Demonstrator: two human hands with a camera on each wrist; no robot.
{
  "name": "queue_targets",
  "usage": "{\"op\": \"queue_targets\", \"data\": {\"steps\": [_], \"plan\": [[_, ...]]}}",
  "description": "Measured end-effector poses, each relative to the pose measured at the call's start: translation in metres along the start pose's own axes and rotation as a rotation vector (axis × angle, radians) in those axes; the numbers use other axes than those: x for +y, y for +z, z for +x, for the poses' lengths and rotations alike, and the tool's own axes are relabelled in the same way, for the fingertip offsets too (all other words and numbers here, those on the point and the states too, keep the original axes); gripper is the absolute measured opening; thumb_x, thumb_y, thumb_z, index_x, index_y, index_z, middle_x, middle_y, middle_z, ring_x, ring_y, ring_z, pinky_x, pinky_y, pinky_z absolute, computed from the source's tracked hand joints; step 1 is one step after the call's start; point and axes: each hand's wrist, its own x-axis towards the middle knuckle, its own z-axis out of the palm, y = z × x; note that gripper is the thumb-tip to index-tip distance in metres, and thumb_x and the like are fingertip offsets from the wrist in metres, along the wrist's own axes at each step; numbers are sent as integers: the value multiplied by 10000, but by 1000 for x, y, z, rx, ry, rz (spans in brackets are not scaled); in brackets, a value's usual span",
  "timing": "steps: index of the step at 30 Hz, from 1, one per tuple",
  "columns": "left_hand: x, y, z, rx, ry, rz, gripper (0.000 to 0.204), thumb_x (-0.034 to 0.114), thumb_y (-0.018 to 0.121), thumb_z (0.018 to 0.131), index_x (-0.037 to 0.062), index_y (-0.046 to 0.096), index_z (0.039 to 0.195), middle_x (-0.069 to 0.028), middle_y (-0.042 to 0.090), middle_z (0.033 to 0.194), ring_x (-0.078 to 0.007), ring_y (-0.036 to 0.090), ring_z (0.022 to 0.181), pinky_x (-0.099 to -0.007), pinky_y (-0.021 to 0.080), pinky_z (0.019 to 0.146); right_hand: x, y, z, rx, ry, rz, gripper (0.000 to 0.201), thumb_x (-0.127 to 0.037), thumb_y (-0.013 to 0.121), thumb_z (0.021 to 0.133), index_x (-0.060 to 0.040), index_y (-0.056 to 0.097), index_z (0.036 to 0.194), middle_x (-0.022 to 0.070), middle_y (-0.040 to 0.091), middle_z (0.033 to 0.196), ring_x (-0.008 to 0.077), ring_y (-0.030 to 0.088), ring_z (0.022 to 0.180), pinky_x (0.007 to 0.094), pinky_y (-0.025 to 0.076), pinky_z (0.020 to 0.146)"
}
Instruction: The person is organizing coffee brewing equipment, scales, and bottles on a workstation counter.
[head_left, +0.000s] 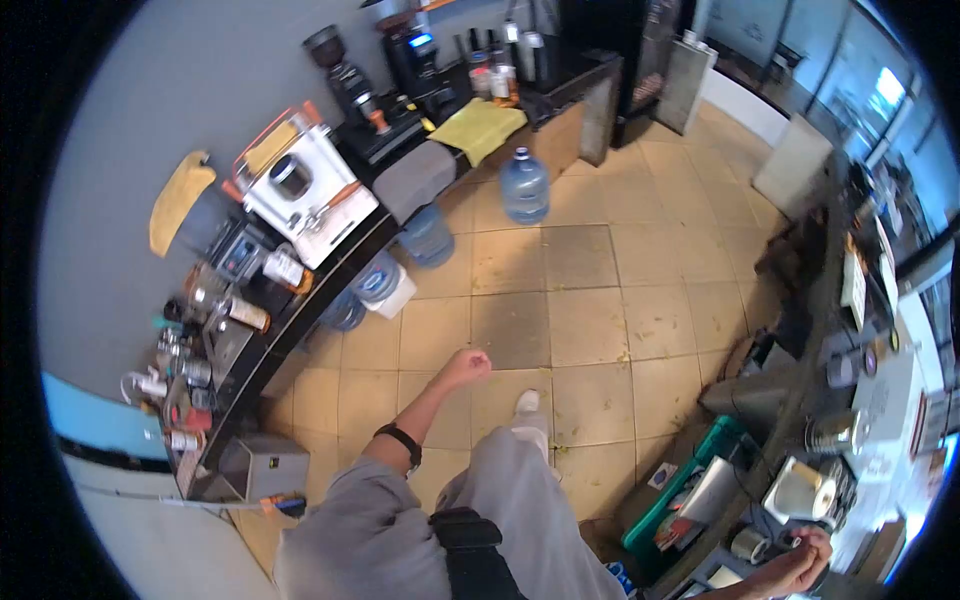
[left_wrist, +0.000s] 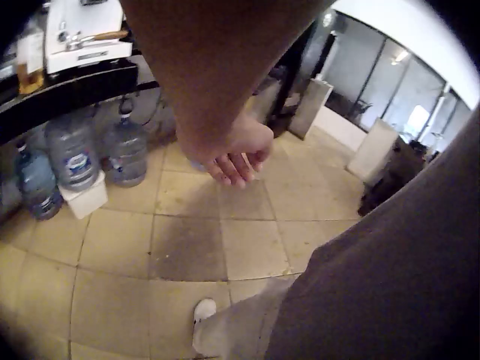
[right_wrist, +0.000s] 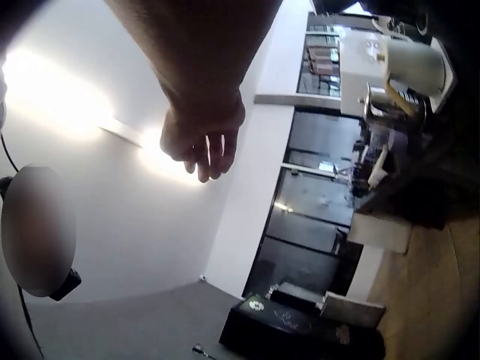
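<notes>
A: What do we get from the head view?
B: We see the left hand [head_left: 465, 368] over the tiled floor [head_left: 585, 325], near the white shoe [head_left: 527, 402], its grip released. A blue jug [head_left: 525, 190] stands upright farther ahead, well apart from it.
A: And the right hand [head_left: 805, 560]?
B: We find it at the lower right, beside a cup [head_left: 750, 545] on the right counter [head_left: 812, 335]. Whether they touch, we cannot tell. Near them stand a white vessel [head_left: 805, 495] and a metal pot [head_left: 838, 432]; a green crate [head_left: 722, 432] sits to the cup's left.
A: What does the left wrist show us?
B: We see the left hand's fingers hang loose, unladen. Off to one side, three jugs [left_wrist: 126, 154] stand below the left counter [left_wrist: 97, 82], the middle one on a white box [left_wrist: 86, 199]. A white machine [left_wrist: 75, 19] rests on that counter.
A: And the right wrist?
B: There we see the right hand's fingers dangle, relaxed and free of any load, against a pale wall and ceiling light [right_wrist: 60, 90]. The vessel and pot lie apart from it; the cup we cannot make out here.
</notes>
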Motion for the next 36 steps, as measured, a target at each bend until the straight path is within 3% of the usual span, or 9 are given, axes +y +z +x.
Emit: {"op": "queue_targets", "data": {"steps": [13, 15, 18, 20, 28, 33, 34, 35, 36], "plan": [[-112, -102, -89, 457, -352, -211, 152, 175, 603, 877, 35, 655, 847, -40, 650, 689, -129, 604, 581, -312, 487, 538, 160, 324, -103, -1122, 783, 101, 181, -215, 529, 997, -70, 637, 997, 33, 657, 843, 126, 608, 636, 257, 505, 566], [-112, -119, -100, 549, -392, -230, 155, 183, 603, 881, 40, 660, 865, -43, 656, 699, -136, 612, 587, -312, 496, 548, 225, 357, -121, -1257, 1327, 259, 183, -213, 519, 1001, -68, 626, 1030, 51, 669, 857, 138, 623, 641, 279, 524, 568], [-111, -131, -128, 706, -350, -122, 155, 192, 604, 880, 52, 672, 879, -46, 660, 706, -143, 621, 606, -313, 513, 578, 223, 401, -148, -1497, 850, -65, 196, -218, 503, 1007, -69, 608, 1079, 89, 677, 888, 178, 643, 659, 321, 544, 575], [-116, -141, -145, 707, -476, -205, 149, 171, 604, 905, 30, 650, 927, -40, 654, 735, -116, 607, 647, -307, 521, 608, 264, 433, -164, -1524, 1229, -117, 205, -204, 501, 1003, -68, 592, 1127, 125, 678, 919, 216, 655, 670, 358, 553, 571], [-184, -55, -252, 1043, -339, -712, 116, 148, 613, 903, 41, 647, 931, -67, 681, 780, -161, 670, 682, -315, 551, 631, 231, 553, -196, -1915, 812, -349, 239, -202, 545, 976, -48, 596, 1150, 159, 678, 941, 279, 674, 714, 395, 586, 607], [-195, -3, -292, 1079, -787, -678, 178, 197, 612, 919, 29, 666, 937, -90, 690, 744, -178, 673, 628, -330, 554, 560, 265, 634, -233, -1894, 1192, 324, 236, -198, 566, 949, -46, 603, 1127, 115, 683, 913, 208, 665, 720, 351, 582, 629], [-199, 2, -293, 1115, -865, -704, 157, 175, 601, 926, 31, 662, 932, -102, 677, 722, -187, 663, 601, -329, 541, 520, 224, 644, -225, -2012, 747, 50, 264, -177, 564, 940, -63, 584, 1177, 112, 687, 920, 202, 660, 714, 348, 574, 629], [-203, 5, -307, 1168, -400, -1164, 136, 148, 583, 935, 35, 658, 929, -114, 659, 691, -193, 649, 569, -321, 522, 480, 196, 654, -222, -2014, 774, 38, 267, -168, 556, 938, -76, 578, 1187, 111, 685, 913, 201, 657, 709, 347, 568, 628], [-198, -1, -306, 1183, -616, -1154, 140, 140, 565, 940, 34, 656, 944, -122, 650, 680, -200, 640, 550, -312, 504, 452, 180, 665, -221, -2028, 795, 35, 272, -159, 548, 936, -89, 573, 1197, 110, 683, 906, 199, 655, 705, 346, 563, 627]]}}
